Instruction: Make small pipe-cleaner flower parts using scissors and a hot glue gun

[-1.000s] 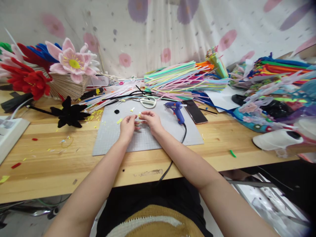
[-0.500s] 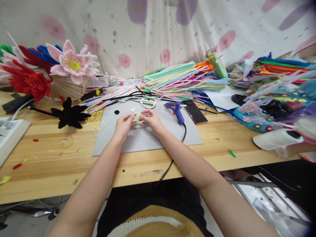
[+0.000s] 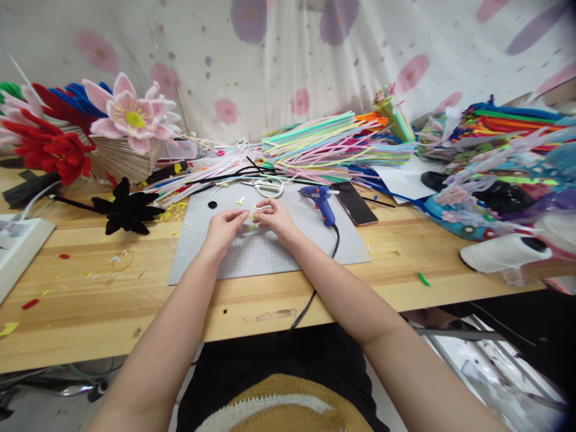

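Head view: the right hand (image 3: 275, 218) pinches a small yellow piece (image 3: 251, 216) at its nine o'clock, the left hand (image 3: 225, 228) opposite is narrowed, contents indeterminable, and scissors (image 3: 270, 195) lie at the right hand's twelve o'clock.

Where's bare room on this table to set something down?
Bare wood lies right of the grey mat, between the dark phone and green scrap. The mat is also bare between the left wrist and right wrist. The back is crowded with pipe cleaners.
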Motion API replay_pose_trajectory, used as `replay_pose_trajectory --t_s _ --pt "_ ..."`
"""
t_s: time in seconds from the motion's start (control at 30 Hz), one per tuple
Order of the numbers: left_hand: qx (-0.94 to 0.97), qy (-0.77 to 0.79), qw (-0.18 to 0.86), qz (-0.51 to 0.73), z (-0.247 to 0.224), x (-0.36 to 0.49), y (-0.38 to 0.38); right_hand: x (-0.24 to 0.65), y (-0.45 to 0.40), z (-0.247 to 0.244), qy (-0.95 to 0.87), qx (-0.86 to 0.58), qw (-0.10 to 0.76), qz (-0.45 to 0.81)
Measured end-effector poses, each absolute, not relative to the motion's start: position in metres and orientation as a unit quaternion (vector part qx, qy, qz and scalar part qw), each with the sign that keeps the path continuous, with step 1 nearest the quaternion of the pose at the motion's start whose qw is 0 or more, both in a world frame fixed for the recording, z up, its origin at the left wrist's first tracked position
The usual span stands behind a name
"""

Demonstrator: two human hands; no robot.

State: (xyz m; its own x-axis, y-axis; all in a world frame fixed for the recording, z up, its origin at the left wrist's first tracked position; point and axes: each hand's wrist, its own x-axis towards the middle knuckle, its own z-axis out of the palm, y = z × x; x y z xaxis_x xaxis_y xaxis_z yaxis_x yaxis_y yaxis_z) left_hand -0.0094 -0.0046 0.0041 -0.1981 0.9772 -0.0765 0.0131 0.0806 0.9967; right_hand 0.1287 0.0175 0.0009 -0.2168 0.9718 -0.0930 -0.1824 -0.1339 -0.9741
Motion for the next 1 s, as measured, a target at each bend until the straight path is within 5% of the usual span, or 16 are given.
replay_pose_trajectory --t_s 0.67,1.0 --pt "0.462 0.607 0.37 0.53 -0.009 -0.012 0.001 0.124 0.016 -0.001 -0.49 -0.407 0.441 0.632" --pt "0.452 0.595 0.434 0.504 0.001 -0.011 -0.003 0.128 0.017 0.003 -0.481 -0.414 0.43 0.642"
